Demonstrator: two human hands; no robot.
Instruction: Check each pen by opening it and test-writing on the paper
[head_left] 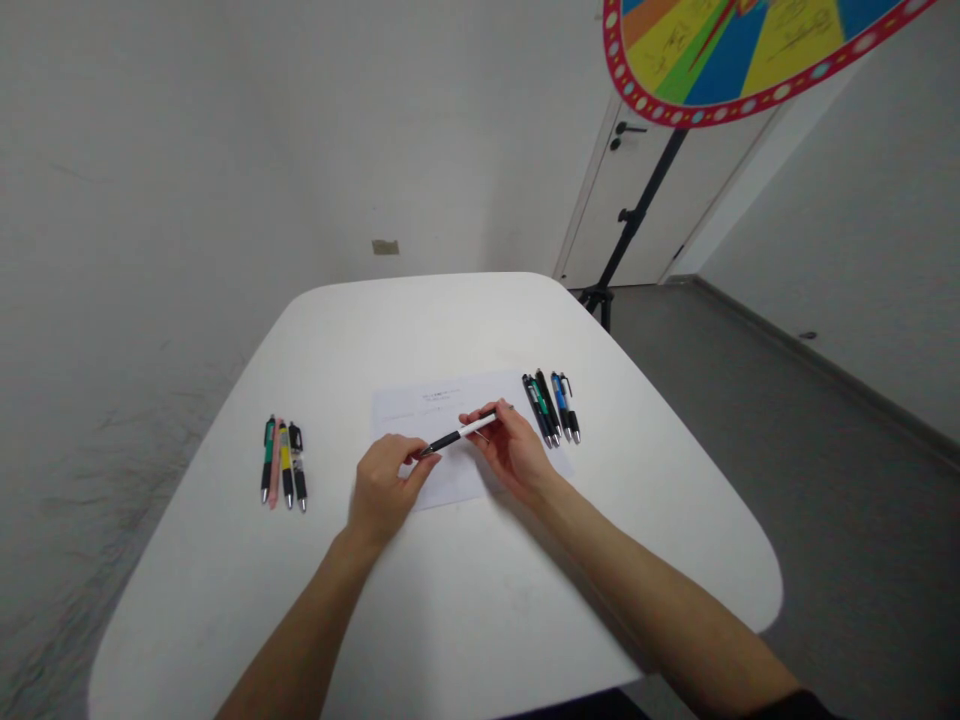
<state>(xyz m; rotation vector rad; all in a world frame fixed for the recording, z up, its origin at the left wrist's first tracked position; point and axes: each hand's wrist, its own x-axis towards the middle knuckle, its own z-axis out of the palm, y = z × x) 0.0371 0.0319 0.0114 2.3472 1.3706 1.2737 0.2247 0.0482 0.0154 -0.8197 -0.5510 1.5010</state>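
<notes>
A black and white pen (459,433) is held between my two hands, above a sheet of white paper (397,402) with small print near its top. The tip end is pinched by my left hand (386,485), while my right hand (514,450) grips the other end with its fingertips. To the right of the paper, partly on its edge, lie several pens, among them a blue pen (560,400) and a green and black pen (538,405). Several more lie at the left, including a yellow pen (286,463), a green pen (268,460) and a pink pen (275,465).
The white table (450,325) has rounded corners and stands by a wall. Behind it at the right, a colourful wheel (720,60) is on a black stand (637,215), in front of a white door (645,200).
</notes>
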